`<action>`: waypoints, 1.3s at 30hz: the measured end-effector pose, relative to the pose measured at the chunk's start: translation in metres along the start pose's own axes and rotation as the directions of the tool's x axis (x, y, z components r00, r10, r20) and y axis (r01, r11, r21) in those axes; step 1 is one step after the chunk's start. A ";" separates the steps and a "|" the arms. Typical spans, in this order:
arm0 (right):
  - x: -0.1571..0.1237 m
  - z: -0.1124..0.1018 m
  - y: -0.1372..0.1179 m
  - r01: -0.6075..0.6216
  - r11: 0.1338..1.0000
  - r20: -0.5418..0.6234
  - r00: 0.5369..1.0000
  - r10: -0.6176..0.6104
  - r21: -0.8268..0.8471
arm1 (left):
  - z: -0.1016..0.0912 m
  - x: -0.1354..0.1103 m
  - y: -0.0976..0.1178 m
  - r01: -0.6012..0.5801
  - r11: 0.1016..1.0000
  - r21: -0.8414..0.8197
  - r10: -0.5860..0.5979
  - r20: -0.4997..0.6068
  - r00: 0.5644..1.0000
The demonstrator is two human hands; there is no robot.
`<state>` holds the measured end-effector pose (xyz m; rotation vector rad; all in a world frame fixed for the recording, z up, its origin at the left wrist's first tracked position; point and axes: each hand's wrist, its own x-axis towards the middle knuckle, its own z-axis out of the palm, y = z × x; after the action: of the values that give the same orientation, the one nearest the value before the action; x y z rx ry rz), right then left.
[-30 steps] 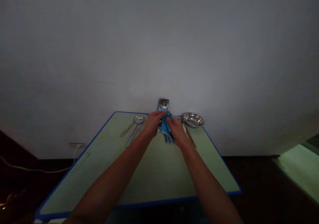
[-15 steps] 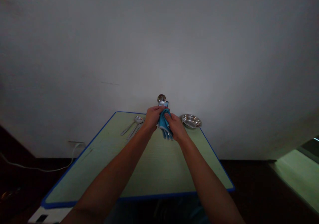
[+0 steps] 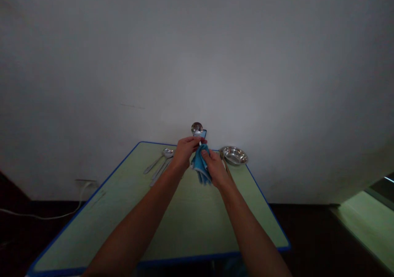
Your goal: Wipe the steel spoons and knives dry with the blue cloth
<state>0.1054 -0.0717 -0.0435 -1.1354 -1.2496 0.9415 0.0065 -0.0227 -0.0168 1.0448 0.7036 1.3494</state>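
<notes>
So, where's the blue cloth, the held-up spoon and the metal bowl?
Blue cloth (image 3: 200, 166): head view, its middle.
Held-up spoon (image 3: 196, 127): head view, its round end.
Metal bowl (image 3: 235, 156): head view, its inside.

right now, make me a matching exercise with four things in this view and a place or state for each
1. cloth
2. metal bowl
3. spoons
4. white cable

A. at the far right corner of the table
B. off to the left of the table
C. bunched in the right hand
D. lying just left of the left hand

Pairs: 1-C, 2-A, 3-D, 4-B
</notes>
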 end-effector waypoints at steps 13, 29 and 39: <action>0.001 -0.004 0.012 0.014 0.998 -0.043 0.999 -0.017 -0.065 | 0.000 0.021 -0.006 -0.021 1.000 0.013 0.021 0.005 1.000; 0.007 0.007 0.019 0.100 0.940 -0.142 0.978 -0.153 -0.325 | -0.008 0.035 0.000 -0.018 0.998 0.058 0.015 0.054 0.998; 0.020 0.009 0.040 0.113 0.934 -0.138 0.976 -0.168 -0.340 | -0.018 0.047 -0.010 -0.017 0.993 0.119 0.012 0.049 0.999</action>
<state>0.1013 -0.0423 -0.0784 -1.3351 -1.3638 0.5281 0.0008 0.0274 -0.0260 1.1759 0.7495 1.3031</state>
